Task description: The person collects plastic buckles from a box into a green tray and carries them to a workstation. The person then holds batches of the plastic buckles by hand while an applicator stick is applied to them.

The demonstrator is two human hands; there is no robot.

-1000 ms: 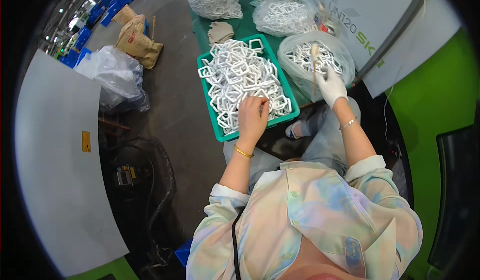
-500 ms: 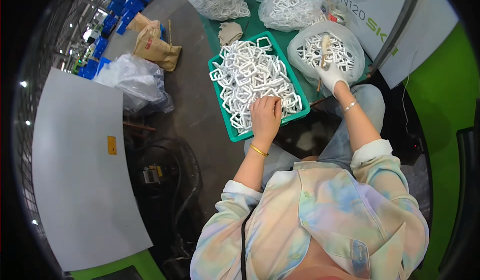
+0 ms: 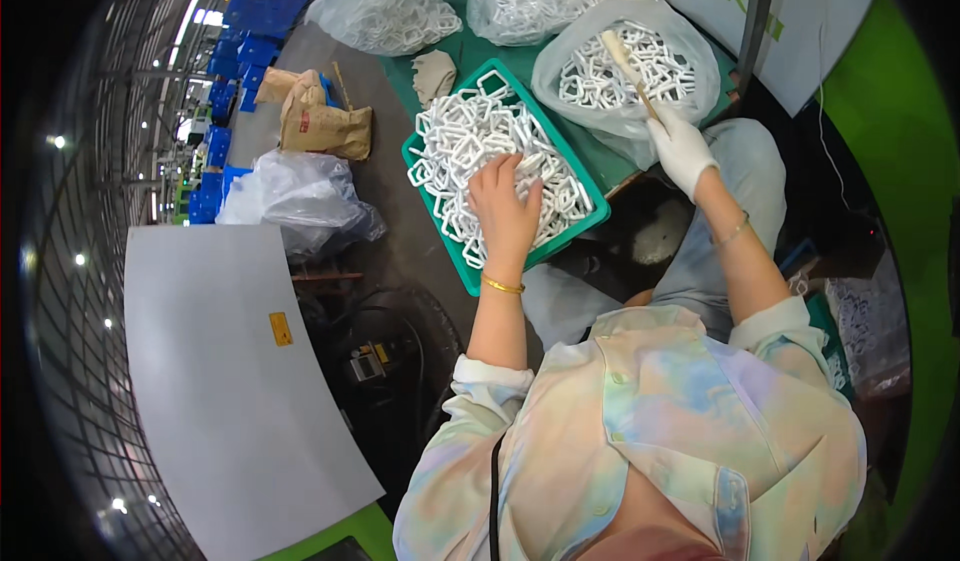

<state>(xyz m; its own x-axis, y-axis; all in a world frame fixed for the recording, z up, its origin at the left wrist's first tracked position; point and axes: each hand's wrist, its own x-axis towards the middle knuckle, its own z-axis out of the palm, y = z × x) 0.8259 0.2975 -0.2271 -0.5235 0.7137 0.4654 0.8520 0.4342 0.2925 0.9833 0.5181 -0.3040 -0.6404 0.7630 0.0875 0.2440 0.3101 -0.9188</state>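
Observation:
A teal plastic crate (image 3: 597,213) stands before me, heaped with white, angular ring-shaped pieces (image 3: 465,133). My bare left hand (image 3: 506,209) rests on the heap, its fingers and thumb apart; whether a piece lies under the fingertips is hidden. In a white glove, my right hand (image 3: 684,157) is closed around the thin wooden handle of a stick (image 3: 640,93) with a thick pale tip. That tip lies over an opened clear plastic bag (image 3: 545,79) of similar white pieces, just right of the crate.
Two more filled bags, one at far left (image 3: 375,11) and one behind the opened bag (image 3: 530,1), sit on the green tabletop (image 3: 612,161). A crumpled beige cloth (image 3: 434,78) lies beside the crate. Leftward are a brown paper sack (image 3: 325,126) and a grey panel (image 3: 225,361).
My view has shifted. My left hand has moved farther onto the heap, and its fingers are more spread. My right hand still grips the stick, which now slants toward the far left.

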